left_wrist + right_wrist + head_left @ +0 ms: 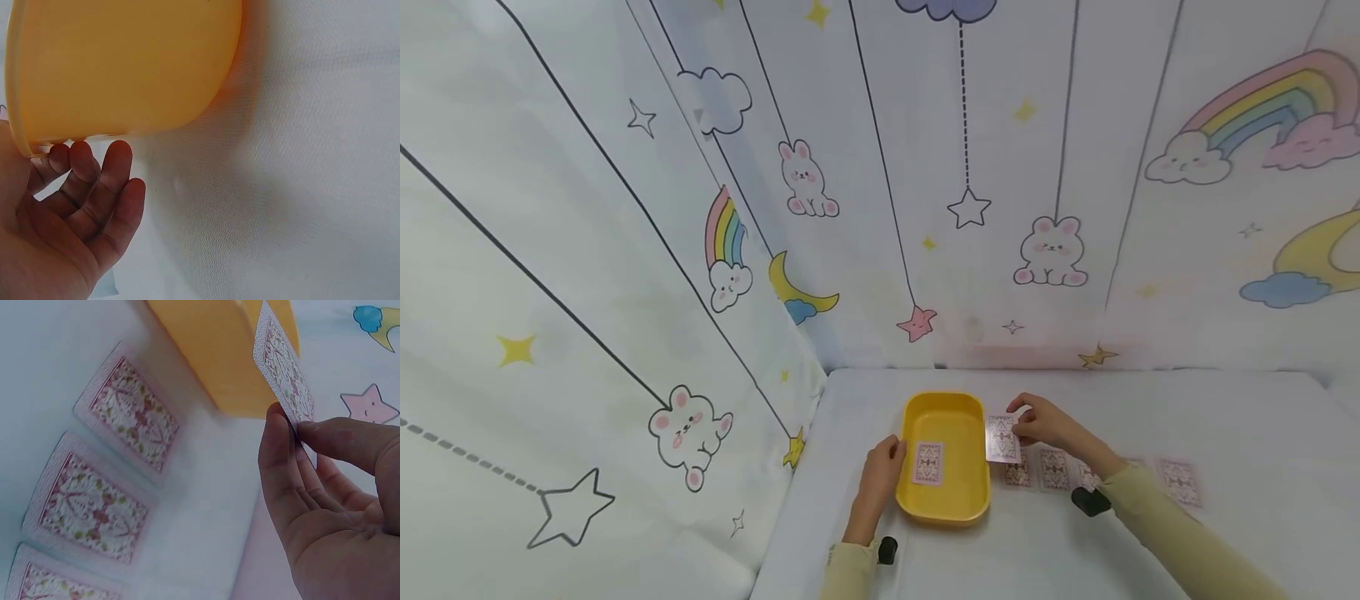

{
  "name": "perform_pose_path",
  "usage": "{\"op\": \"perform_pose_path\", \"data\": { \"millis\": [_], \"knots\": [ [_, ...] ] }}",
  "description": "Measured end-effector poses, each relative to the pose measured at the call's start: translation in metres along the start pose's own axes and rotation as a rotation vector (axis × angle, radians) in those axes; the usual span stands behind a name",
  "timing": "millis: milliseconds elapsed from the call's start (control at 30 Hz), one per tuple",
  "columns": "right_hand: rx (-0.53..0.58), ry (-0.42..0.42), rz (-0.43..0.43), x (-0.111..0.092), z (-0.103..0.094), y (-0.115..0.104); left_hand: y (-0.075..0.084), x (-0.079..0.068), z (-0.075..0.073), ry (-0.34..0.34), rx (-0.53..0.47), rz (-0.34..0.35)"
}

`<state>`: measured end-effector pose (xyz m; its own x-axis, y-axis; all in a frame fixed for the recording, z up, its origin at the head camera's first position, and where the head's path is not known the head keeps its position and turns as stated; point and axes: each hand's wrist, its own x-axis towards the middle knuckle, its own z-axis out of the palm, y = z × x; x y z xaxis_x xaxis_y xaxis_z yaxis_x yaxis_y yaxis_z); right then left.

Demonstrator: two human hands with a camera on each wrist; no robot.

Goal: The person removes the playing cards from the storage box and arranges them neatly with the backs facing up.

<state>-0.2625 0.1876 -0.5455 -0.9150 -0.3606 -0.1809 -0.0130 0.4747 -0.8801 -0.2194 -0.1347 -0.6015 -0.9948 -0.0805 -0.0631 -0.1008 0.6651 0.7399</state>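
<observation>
In the right wrist view, a patterned playing card [286,372] is pinched between the thumb and fingers of my right hand [340,506]. The head view has this card raised at the right rim of a yellow tray [958,492], its back showing. Another playing card [928,463] lies back up on the tray's floor, toward the left. My left hand [882,471] holds the tray by its left rim. Seen from the left wrist, the fingertips [117,156] are bent up against the outer wall below the rim, and the thumb is hidden.
Right of the tray, several cards lie back up in a row, among them a near card [1055,469] and the end card [1180,482]; my right forearm partly covers the row. A white cloth [1022,554] covers the table. Printed curtains [880,250] hang behind and at left.
</observation>
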Motion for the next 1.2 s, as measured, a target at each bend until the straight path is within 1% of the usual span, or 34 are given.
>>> {"op": "perform_pose_path", "data": {
  "millis": [67, 233, 433, 533, 733, 933, 1067, 1200],
  "knots": [
    [0.000, 0.000, -0.010, -0.005, -0.004, 0.005, 0.000, 0.000, 0.000, -0.004, 0.000, -0.002],
    [0.007, 0.022, 0.008, -0.015, -0.014, 0.015, -0.001, -0.001, 0.000, -0.003, 0.001, -0.006],
    [0.042, 0.002, -0.041, -0.028, -0.029, 0.034, 0.001, -0.001, 0.000, -0.005, 0.003, -0.015],
    [0.035, 0.001, -0.058, -0.034, -0.038, 0.044, 0.002, -0.001, 0.000, -0.004, 0.005, -0.014],
    [-0.053, 0.070, 0.029, -0.051, -0.052, 0.062, 0.002, -0.002, 0.000, 0.008, 0.014, 0.000],
    [-0.123, 0.106, 0.034, -0.067, -0.067, 0.088, 0.002, -0.003, 0.000, 0.003, 0.010, -0.013],
    [-0.164, 0.128, 0.068, -0.076, -0.079, 0.103, 0.002, -0.003, 0.000, -0.002, 0.007, -0.018],
    [-0.172, 0.136, 0.088, -0.086, -0.091, 0.114, 0.002, -0.004, -0.001, -0.002, -0.004, -0.009]
  ]
}}
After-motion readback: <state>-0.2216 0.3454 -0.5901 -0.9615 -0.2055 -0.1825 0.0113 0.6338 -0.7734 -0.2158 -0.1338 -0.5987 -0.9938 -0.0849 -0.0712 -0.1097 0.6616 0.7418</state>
